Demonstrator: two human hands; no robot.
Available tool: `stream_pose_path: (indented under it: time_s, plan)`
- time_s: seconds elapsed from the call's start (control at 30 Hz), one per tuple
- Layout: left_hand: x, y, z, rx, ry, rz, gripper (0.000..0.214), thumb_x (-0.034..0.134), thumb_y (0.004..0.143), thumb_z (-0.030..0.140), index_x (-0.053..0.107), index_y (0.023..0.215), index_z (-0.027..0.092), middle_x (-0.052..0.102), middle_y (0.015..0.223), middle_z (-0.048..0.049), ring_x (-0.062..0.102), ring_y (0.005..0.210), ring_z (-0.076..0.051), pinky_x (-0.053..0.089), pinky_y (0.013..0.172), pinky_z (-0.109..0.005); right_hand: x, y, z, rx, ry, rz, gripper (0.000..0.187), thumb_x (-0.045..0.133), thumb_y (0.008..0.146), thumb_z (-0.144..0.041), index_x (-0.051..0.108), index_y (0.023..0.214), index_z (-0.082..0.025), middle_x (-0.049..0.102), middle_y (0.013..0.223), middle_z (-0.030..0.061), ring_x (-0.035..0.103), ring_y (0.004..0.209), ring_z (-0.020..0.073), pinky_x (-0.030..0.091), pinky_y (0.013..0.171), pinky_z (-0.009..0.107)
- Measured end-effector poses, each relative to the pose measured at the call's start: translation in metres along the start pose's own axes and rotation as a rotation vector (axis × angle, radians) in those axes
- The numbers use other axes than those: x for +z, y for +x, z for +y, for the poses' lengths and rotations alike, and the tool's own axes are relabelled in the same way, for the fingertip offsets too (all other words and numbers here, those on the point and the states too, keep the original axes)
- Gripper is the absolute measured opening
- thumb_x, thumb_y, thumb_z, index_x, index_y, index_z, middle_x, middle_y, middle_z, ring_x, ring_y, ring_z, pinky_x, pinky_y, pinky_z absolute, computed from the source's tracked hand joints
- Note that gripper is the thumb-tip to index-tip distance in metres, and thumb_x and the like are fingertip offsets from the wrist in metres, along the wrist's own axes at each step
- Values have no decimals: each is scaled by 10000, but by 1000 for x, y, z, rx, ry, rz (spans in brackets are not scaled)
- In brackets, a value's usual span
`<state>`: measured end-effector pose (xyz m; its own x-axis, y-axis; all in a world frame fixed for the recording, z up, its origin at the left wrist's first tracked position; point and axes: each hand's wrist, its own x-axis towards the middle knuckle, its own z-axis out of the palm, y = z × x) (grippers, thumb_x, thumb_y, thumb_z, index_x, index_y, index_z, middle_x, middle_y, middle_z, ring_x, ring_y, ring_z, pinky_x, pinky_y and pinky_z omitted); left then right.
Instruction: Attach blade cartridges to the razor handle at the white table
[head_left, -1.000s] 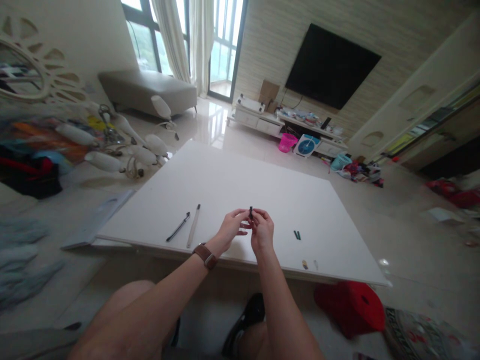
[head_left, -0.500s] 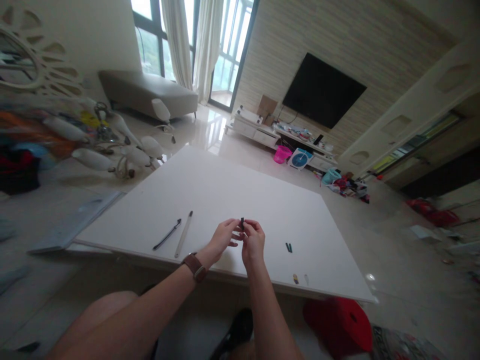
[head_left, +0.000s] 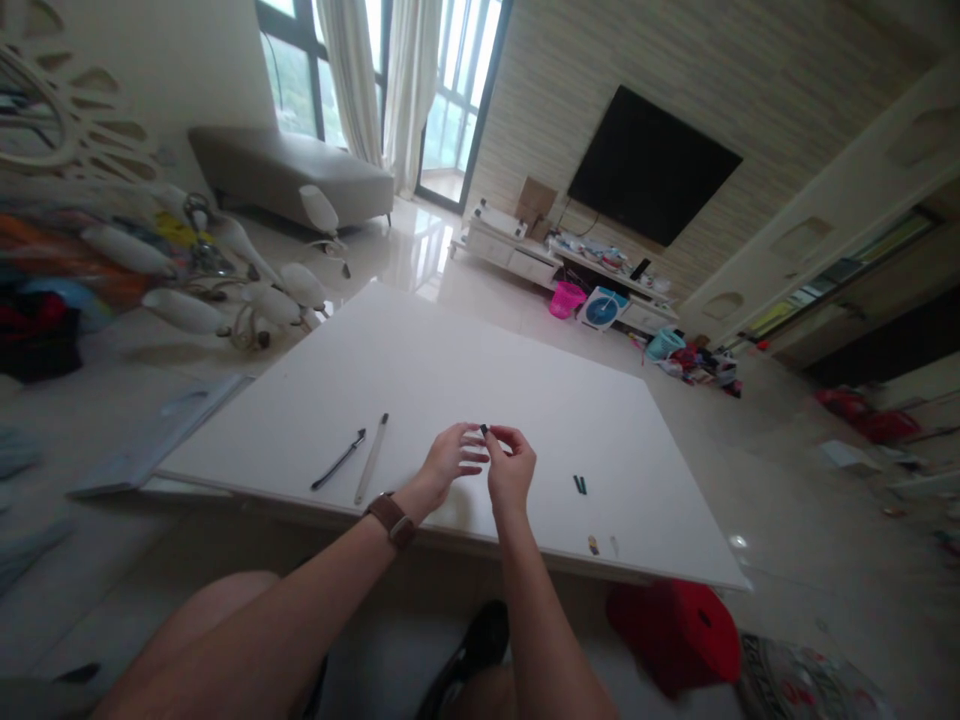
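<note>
Above the near part of the white tabletop, my right hand pinches a small black piece between thumb and fingertips. Its kind is too small to make out. My left hand is right beside it, fingers apart, with the fingertips close to the piece; whether they touch it I cannot tell. To the left lie a thin dark rod with a hooked end and a pale rod with a dark tip. Two short dark green sticks lie to the right.
Near the front right edge are a small yellow-and-dark piece and a small clear piece. A red stool stands below that edge. On the floor at left is a lamp with several white shades.
My left hand's fingers have spread and eased off the black piece, which my right hand keeps pinched. Both hands are slightly higher in view, and the camera has shifted a little.
</note>
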<state>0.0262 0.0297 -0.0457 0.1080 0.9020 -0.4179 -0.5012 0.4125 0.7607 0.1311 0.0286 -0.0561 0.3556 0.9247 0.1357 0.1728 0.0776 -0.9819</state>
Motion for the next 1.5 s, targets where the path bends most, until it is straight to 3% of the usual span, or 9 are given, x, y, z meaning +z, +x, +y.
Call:
stream_pose_path:
  time_s: [0.2,0.37,0.73,0.97,1.1,1.27,1.5]
  plan:
    - [0,-1,3,10,-38,5,248,515,853,283,634,1019,142,662,879,-84,630,637,-163,507,547,-253,-1,-6,-2,-214,-269,-40,145,631,837,-284,738,864,-190,723,900,54,642,875,207,482,767,326]
    - [2,-1,3,15,-62,24,279,531,847,283,651,1054,141,651,864,-70,590,600,-141,484,502,-230,0,-9,-4,-388,-327,-73,162,598,847,-181,752,893,-199,699,931,61,626,931,200,485,819,328]
    - [3,-4,5,27,-83,43,248,549,860,276,630,1042,128,629,819,-59,592,607,-146,488,511,-234,-1,-7,-1,-464,-368,-73,186,599,842,-150,768,875,-218,698,958,74,633,976,209,499,843,334]
    - [2,-4,4,45,-79,24,249,509,889,220,621,1096,140,617,802,-44,599,594,-142,503,529,-251,-4,-7,-5,-436,-379,-52,174,585,838,-168,735,922,-197,703,920,58,608,915,206,480,794,335]
    - [0,-1,2,66,-63,19,312,486,861,146,603,1150,140,621,824,-47,631,626,-152,522,571,-273,-4,-5,-5,-322,-309,-25,154,580,833,-224,711,902,-184,710,946,65,623,924,211,486,756,324]
    - [-1,0,0,109,-42,14,231,519,827,158,624,1033,146,629,843,-64,643,646,-156,506,565,-259,0,-4,-4,-160,-221,-55,190,560,814,-263,693,909,-165,713,926,74,651,884,213,500,718,314]
    - [-2,-1,1,136,-4,24,154,515,792,169,615,909,155,613,835,-51,632,639,-142,479,530,-227,1,-6,-5,-136,-214,-97,193,572,798,-269,694,897,-157,712,901,67,661,864,209,499,704,307]
